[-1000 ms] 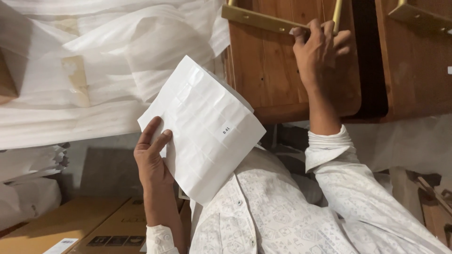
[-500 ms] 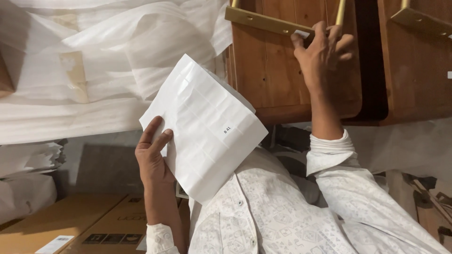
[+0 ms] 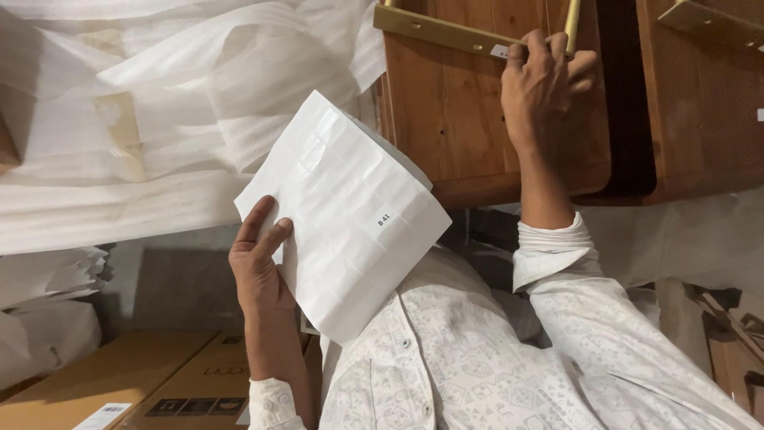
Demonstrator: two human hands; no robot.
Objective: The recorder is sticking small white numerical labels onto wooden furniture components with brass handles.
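sticker sheet (image 3: 342,215): white, gridded into small peel-off squares, nearly all blank, tilted like a diamond, gripped at its 8 o'clock edge.
small label (image 3: 500,51): white, pressed onto the brass rail (image 3: 446,32) at 1 o'clock from the sheet.

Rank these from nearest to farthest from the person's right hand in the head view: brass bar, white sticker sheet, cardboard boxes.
1. Brass bar: under the right hand, top.
2. White sticker sheet: centre, in the left hand.
3. Cardboard boxes: bottom left.
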